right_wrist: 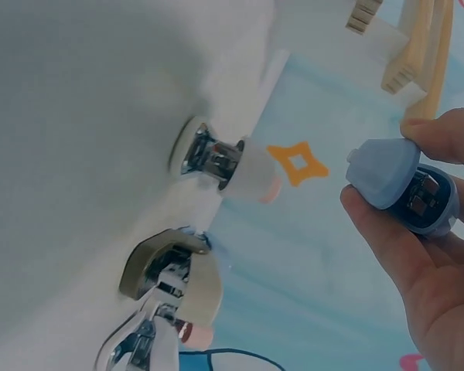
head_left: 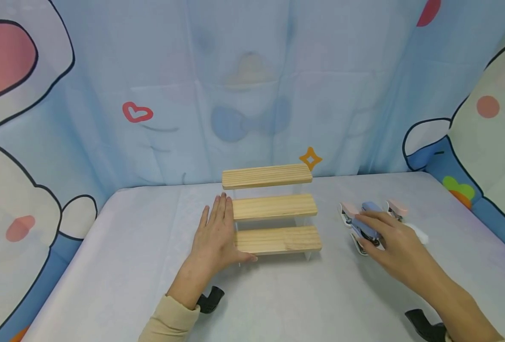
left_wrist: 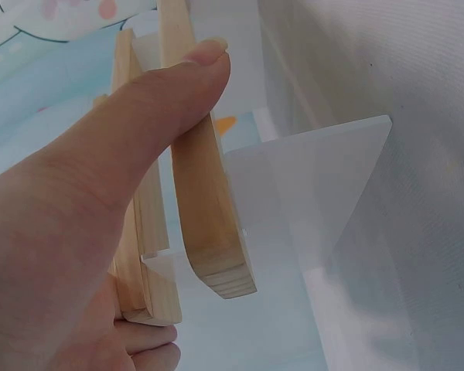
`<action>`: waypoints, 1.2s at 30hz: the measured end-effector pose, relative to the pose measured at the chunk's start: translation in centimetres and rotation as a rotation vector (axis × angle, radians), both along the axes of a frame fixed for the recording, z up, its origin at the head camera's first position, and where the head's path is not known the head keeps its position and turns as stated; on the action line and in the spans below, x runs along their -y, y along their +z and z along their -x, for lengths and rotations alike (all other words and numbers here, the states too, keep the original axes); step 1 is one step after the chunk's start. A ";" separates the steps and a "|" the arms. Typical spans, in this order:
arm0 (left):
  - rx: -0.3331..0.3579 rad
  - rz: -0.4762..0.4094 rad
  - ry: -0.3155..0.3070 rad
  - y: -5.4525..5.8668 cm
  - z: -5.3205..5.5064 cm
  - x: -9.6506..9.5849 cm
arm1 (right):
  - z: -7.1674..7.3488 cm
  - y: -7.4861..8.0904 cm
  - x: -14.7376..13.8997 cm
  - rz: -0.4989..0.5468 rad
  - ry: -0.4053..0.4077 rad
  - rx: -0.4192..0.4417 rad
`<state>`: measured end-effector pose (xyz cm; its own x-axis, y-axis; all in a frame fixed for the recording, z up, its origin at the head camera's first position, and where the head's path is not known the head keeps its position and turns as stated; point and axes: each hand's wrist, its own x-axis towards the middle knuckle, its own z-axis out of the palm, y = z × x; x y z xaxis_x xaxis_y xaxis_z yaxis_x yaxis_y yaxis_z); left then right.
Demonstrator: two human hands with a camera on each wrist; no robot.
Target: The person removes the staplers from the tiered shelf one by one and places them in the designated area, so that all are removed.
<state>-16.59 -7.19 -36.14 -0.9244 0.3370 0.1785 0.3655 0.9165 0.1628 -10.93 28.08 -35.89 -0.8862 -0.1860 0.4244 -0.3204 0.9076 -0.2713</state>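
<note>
My left hand (head_left: 215,237) rests against the left end of a three-tier wooden shelf (head_left: 278,240), its fingers straight along the plank ends. In the left wrist view, the thumb (left_wrist: 201,69) lies across the front plank (left_wrist: 209,209), and fingertips show beyond the plank behind. On the right side, my right hand (head_left: 395,242) holds a small blue stapler (right_wrist: 387,174) between thumb and fingers. The stapler appears raised beside the others in the right wrist view. Close by stand a pink-and-white stapler (right_wrist: 247,174) and a whitish stapler (right_wrist: 193,286).
Clear side panels (left_wrist: 309,185) support the planks. A white cloth (head_left: 119,266) covers the table, and a blue cartoon-printed curtain (head_left: 171,133) hangs behind it. Black wrist mounts (head_left: 211,299) sit at both wrists. Another pink-topped stapler (head_left: 397,208) stands behind the right hand.
</note>
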 end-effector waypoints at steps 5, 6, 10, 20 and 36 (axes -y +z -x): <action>-0.006 0.006 -0.005 0.0 0.0 0.0 | -0.6 -0.5 -0.6 0.007 -0.027 0.031; -0.006 0.005 -0.005 0.0 0.0 -0.1 | -0.7 -0.6 -0.7 0.005 -0.031 0.037; -0.007 0.001 -0.004 0.0 0.0 -0.1 | -1.0 -0.9 -1.1 -0.016 -0.032 0.025; -0.005 0.000 -0.002 0.0 -0.1 -0.1 | -1.7 -1.5 -1.8 -0.040 -0.050 0.083; -0.002 0.014 0.007 0.0 0.0 -0.1 | -2.3 -2.8 -2.9 -0.057 -0.094 0.305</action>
